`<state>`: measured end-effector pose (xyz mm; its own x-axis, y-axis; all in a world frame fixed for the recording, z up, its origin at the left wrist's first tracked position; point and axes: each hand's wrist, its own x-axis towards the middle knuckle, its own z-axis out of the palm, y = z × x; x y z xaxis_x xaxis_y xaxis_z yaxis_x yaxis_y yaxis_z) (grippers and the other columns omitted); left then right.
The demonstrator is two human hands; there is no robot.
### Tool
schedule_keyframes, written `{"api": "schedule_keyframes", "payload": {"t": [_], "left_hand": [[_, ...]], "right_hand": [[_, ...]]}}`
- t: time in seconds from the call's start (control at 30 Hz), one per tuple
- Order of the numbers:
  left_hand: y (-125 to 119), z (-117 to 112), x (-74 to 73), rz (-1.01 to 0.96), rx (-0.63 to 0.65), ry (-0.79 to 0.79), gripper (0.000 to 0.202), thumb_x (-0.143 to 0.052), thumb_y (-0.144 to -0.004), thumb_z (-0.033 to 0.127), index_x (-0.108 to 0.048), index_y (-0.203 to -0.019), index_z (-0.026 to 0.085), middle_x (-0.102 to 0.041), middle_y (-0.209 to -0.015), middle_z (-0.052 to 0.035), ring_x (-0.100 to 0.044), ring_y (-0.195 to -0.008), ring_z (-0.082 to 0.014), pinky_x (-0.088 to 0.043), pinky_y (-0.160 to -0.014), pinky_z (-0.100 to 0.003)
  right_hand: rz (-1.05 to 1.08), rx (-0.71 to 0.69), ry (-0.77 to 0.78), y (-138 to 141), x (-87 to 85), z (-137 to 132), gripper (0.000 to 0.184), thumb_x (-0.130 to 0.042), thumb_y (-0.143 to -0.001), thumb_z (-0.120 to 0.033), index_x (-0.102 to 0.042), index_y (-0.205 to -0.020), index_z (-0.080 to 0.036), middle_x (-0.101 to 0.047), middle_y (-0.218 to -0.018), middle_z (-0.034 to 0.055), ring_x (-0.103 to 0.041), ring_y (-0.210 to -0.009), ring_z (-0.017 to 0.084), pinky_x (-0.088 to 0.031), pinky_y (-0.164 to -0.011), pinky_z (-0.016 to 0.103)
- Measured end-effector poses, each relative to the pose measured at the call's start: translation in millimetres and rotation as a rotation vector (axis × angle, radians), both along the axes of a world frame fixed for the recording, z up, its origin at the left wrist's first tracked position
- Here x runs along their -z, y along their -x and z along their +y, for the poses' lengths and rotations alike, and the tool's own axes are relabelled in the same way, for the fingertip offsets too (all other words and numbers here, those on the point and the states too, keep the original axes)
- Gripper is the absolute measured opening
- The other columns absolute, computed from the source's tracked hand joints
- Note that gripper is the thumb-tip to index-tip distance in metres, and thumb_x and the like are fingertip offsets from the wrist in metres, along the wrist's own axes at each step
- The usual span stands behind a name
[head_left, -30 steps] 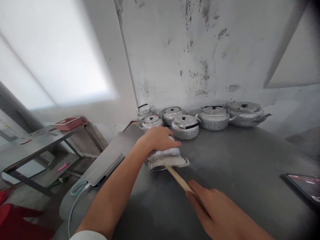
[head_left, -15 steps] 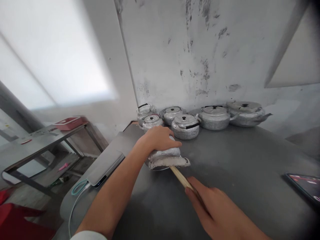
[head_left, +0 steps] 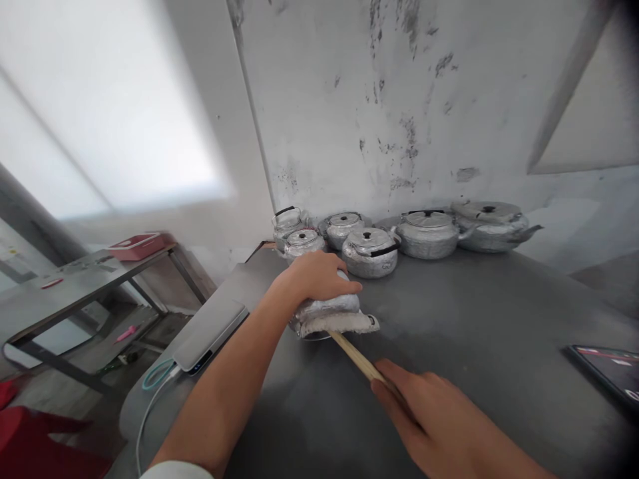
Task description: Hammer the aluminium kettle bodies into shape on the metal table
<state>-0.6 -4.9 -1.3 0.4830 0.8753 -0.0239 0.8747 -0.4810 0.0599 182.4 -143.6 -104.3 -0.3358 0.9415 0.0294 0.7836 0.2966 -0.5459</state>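
My left hand (head_left: 324,276) is closed over the top of a small silver metal kettle (head_left: 329,306), which looks tipped over. A pale, rough-edged band (head_left: 342,323) runs along the kettle's near side, with a small dark ring at its right end. In my right hand (head_left: 424,406) is a light wooden stick (head_left: 354,354), its fingers wrapped around the near part. The stick points up and left, and its far end meets the pale band; whether the tip goes inside the kettle I cannot tell.
Several silver kettles (head_left: 370,259) with dark knobs stand along the wall on the grey table (head_left: 479,319). A grey power bank (head_left: 214,336) with a cable lies left of my forearm. At the right edge is a phone (head_left: 606,372). A red basket (head_left: 140,246) sits on a side table.
The far end of the wooden stick has slid slightly left along the pale band. My left hand and the kettle have stayed almost still.
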Motion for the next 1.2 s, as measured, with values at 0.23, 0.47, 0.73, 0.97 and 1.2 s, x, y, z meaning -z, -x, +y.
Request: {"api": "schedule_keyframes", "payload": {"t": [0.23,0.47,0.73,0.97,1.2], "left_hand": [[-1.6,0.0,-0.5,0.001,-0.016,-0.004,0.057,-0.05,-0.087,0.07,-0.075,-0.118,0.029,-0.073,-0.121,-0.0049,-0.066,-0.11,-0.0316,-0.051,-0.09,-0.039],[0.4,0.7,-0.1,-0.008,-0.007,-0.001,0.06,-0.05,-0.087,0.071,-0.075,-0.119,0.027,-0.073,-0.122,-0.0054,-0.066,-0.108,-0.0309,-0.052,-0.09,-0.038],[0.5,2.6,0.9,-0.007,-0.013,-0.002,0.061,-0.05,-0.085,0.072,-0.074,-0.12,0.029,-0.073,-0.123,-0.0053,-0.066,-0.109,-0.0314,-0.052,-0.089,-0.039],[-1.0,0.6,0.0,0.009,0.0,-0.019,0.059,-0.05,-0.088,0.07,-0.075,-0.119,0.028,-0.073,-0.123,-0.0056,-0.065,-0.111,-0.0327,-0.052,-0.092,-0.041],[-1.3,-0.3,-1.8,0.02,-0.012,0.006,0.061,-0.049,-0.088,0.071,-0.073,-0.123,0.027,-0.071,-0.128,-0.0063,-0.064,-0.113,-0.0318,-0.052,-0.092,-0.04]], "right_hand": [[-0.014,-0.013,-0.017,-1.7,-2.5,1.5,0.031,-0.043,-0.103,-0.03,-0.068,-0.088,-0.023,-0.074,-0.066,0.004,-0.07,-0.054,0.021,-0.044,-0.053,0.027],[-0.056,-0.013,-0.029,-3.2,0.7,4.3,0.03,-0.043,-0.103,-0.03,-0.069,-0.09,-0.023,-0.074,-0.065,0.0044,-0.07,-0.054,0.021,-0.043,-0.052,0.026],[-0.075,-0.007,-0.051,0.2,-3.1,0.0,0.03,-0.04,-0.104,-0.029,-0.068,-0.096,-0.023,-0.074,-0.067,0.0038,-0.072,-0.056,0.021,-0.042,-0.052,0.026],[-0.088,-0.006,-0.057,-1.0,-2.0,0.3,0.031,-0.04,-0.104,-0.029,-0.068,-0.094,-0.022,-0.073,-0.066,0.0039,-0.072,-0.055,0.021,-0.04,-0.051,0.025],[-0.058,-0.003,-0.092,-2.4,1.2,-0.2,0.03,-0.04,-0.103,-0.029,-0.067,-0.092,-0.023,-0.072,-0.063,0.0032,-0.07,-0.052,0.021,-0.039,-0.049,0.026]]}}
